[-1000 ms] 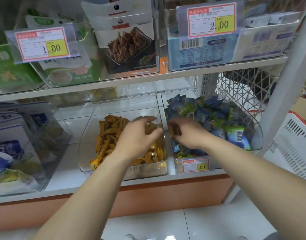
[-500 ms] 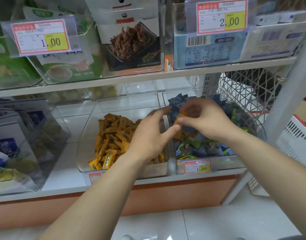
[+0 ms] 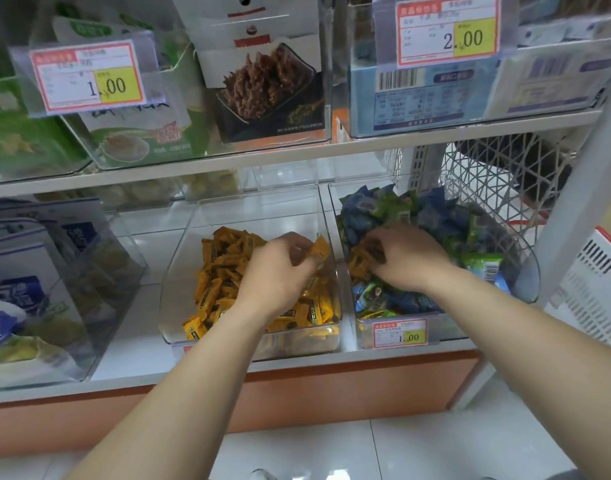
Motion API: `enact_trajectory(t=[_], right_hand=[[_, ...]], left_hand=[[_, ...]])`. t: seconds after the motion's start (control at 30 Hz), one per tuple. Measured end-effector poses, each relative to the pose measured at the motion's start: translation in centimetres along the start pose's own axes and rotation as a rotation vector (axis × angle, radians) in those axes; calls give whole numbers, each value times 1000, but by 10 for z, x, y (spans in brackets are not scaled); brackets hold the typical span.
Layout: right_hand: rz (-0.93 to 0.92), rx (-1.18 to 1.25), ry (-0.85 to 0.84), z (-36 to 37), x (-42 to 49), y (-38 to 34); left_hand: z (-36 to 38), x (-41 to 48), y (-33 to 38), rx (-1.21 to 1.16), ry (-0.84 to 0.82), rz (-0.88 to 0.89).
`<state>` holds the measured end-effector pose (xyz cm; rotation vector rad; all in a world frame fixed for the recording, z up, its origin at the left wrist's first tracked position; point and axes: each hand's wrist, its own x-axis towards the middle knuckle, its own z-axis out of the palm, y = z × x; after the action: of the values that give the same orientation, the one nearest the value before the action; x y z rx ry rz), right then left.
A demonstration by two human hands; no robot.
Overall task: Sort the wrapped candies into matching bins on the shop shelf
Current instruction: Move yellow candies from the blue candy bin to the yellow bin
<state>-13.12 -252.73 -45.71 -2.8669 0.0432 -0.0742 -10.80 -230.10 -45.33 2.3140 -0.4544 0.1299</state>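
Since half a second ago, both hands are moving apart from the spot above the divider where they were meeting: the left hand (image 3: 279, 271) is now hovering over the middle bin (image 3: 193, 237), and the right hand (image 3: 406, 259) is now reaching down into the right bin (image 3: 525, 271). Left fingers are curling inward and pinching one orange candy (image 3: 320, 250) at their tips, just above the bin's right wall near its back corner. Below that hand, a heap of orange candies (image 3: 221, 271) is lying along the middle bin from its front edge towards the back. Right fingers are bending down and closing on a clump of stray orange candies (image 3: 359, 263) at the left edge of the right bin, where they are sitting among the blue and green candies (image 3: 435, 216) piling up towards the back right corner. Both clear bins are standing side by side, nearly touching, at the front edge of the white shelf (image 3: 137, 306), and a price tag (image 3: 400, 333) is showing on the right bin's front wall.
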Motion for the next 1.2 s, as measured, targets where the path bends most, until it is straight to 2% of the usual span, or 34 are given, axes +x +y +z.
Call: enact_trajectory(t=[0.33,0.63,0.83,1.0,1.2], right_hand=[[39,-64,-56,18,16,-11],[46,35,-140,25,22,-6],[-71,102,-192,24,22,-2],[-107,210,-150,18,19,7],[-16,452,74,-10,13,25]], left_hand=[[5,2,-1,-3,16,-7],[5,0,-1,-26,-4,-23],[6,0,-2,-85,-11,-49],[2,-1,-2,-127,-20,-42],[0,0,0,-167,5,-41]])
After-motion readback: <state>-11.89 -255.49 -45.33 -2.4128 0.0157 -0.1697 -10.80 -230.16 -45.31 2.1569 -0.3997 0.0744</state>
